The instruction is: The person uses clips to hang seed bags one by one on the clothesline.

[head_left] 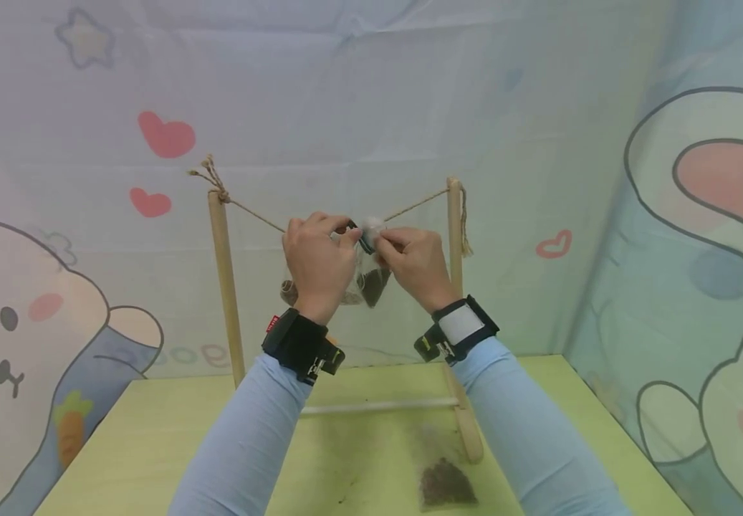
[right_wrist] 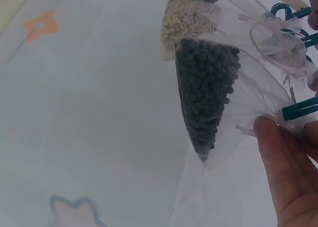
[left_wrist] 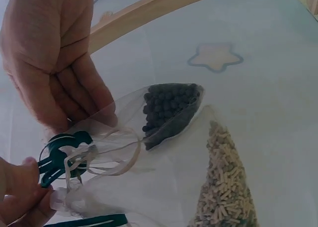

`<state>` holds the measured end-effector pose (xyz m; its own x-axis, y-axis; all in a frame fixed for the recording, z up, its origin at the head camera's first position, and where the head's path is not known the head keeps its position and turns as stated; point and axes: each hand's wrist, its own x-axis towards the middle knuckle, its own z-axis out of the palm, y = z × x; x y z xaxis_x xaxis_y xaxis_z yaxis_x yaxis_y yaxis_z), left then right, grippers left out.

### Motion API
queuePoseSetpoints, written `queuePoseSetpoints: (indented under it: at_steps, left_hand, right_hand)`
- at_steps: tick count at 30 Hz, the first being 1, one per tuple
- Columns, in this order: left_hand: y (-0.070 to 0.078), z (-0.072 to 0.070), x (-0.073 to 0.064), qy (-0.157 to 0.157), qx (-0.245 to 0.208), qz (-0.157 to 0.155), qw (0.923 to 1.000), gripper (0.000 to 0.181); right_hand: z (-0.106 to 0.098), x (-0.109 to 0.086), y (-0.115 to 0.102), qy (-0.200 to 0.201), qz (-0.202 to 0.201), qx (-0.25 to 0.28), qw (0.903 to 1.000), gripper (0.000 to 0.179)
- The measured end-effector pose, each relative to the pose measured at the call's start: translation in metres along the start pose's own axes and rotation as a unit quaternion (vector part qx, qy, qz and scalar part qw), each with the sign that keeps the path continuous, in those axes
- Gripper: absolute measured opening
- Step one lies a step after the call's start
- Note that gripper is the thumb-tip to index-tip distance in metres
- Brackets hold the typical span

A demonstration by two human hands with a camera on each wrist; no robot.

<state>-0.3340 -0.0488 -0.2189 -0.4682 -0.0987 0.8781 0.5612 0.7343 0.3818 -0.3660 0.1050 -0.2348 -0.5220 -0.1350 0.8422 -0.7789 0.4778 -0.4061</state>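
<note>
Both hands meet at a rope strung between two wooden posts. My left hand (head_left: 322,261) pinches a dark green clip (left_wrist: 64,160) between thumb and finger. My right hand (head_left: 413,261) pinches the gathered top of a clear plastic bag; its fingers bunch close to a clip's green arm (right_wrist: 300,109) in the right wrist view. Dark round pellets (right_wrist: 206,93) fill this bag's lower end. A pale loop of cord (left_wrist: 134,155) hangs by the clips. Beside it hangs a bag of short beige pellets (left_wrist: 226,180). Partly hidden, another green clip (left_wrist: 89,220) shows at the left wrist view's bottom edge.
The rope (head_left: 419,206) sags from the left post (head_left: 224,279) to the right post (head_left: 455,236). A low white crossbar (head_left: 377,406) runs above the yellow table (head_left: 107,444). Near its front lies a clear bag with dark brown contents (head_left: 446,484). Printed cloth hangs behind.
</note>
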Motion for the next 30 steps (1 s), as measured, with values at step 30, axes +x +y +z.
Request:
queuePoseSetpoints:
  at_steps: [30]
  left_hand:
    - [-0.031, -0.068, -0.044, -0.107, 0.038, 0.177, 0.9777, 0.046]
  right_hand:
    - [-0.059, -0.035, -0.006, -0.103, -0.042, -0.109, 0.9878, 0.030]
